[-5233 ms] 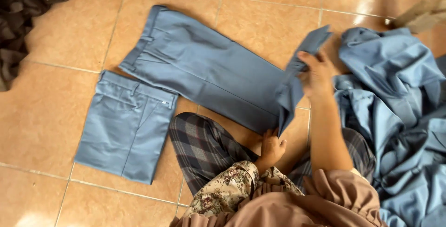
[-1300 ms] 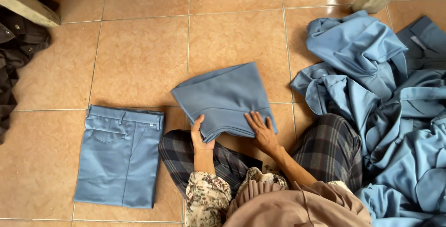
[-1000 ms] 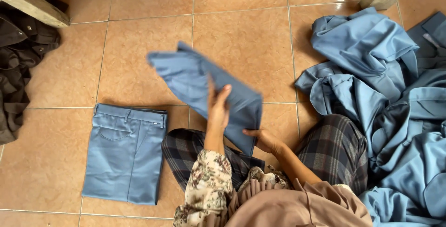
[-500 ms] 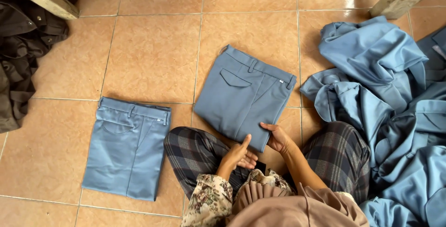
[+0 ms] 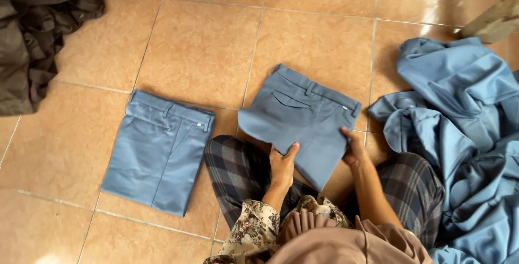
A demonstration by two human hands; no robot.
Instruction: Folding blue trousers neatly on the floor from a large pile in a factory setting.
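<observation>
The left hand [image 5: 282,165] has its grip closed on the near edge of a folded pair of blue trousers [image 5: 303,121], thumb up on the cloth and the other fingers tucked beneath it. The right hand [image 5: 354,150] pinches the same near edge at the right corner, its grip likewise closed on the fabric. The trousers lie just ahead of both hands, waistband and back pocket facing up, partly on the tiled floor [image 5: 200,48] and partly over the person's knee in plaid trousers [image 5: 238,169]. To the left of the left hand, a little apart, a second folded pair of blue trousers [image 5: 159,150] lies flat on the tiles. To the right of the right hand is a rumpled heap of blue garments [image 5: 465,134]. Far off to the upper left lies a pile of dark clothing [image 5: 38,31].
</observation>
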